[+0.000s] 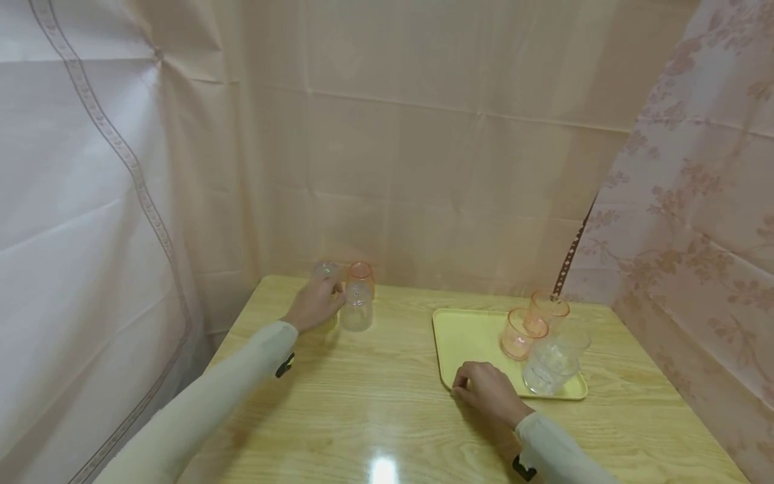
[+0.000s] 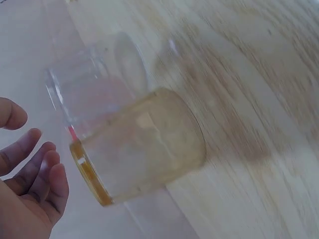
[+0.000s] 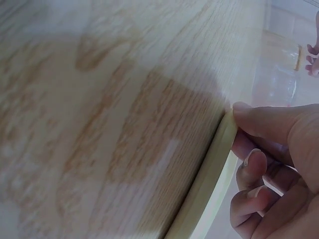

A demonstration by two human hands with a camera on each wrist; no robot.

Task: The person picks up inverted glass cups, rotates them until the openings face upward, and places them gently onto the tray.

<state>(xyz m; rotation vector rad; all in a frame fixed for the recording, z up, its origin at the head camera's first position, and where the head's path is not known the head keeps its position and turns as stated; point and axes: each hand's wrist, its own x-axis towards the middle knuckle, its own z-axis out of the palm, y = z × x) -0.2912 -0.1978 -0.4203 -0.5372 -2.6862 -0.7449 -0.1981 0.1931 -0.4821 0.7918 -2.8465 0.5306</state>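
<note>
Glasses point(image 1: 357, 316) cluster at the back left of the table point(image 1: 363, 403), near the left hand point(image 1: 316, 300), loosely curved and empty; a nudge could topple them. The right hand point(image 1: 488, 391) pinches the tray point(image 1: 462, 336); tugging could knock its crowded tumblers point(image 1: 547, 373) together.

The head camera looks forward and down over the counter point(image 1: 363, 430), far enough back to include the curtain point(image 1: 423, 168). The left wrist camera, tilted, looks closely past the left hand point(image 2: 32, 194) at glasses point(image 2: 144, 149). The right wrist camera, also tilted, faces along the tray point(image 3: 212, 184) beside the right hand point(image 3: 286, 174), close up; all three views share those glasses.
</note>
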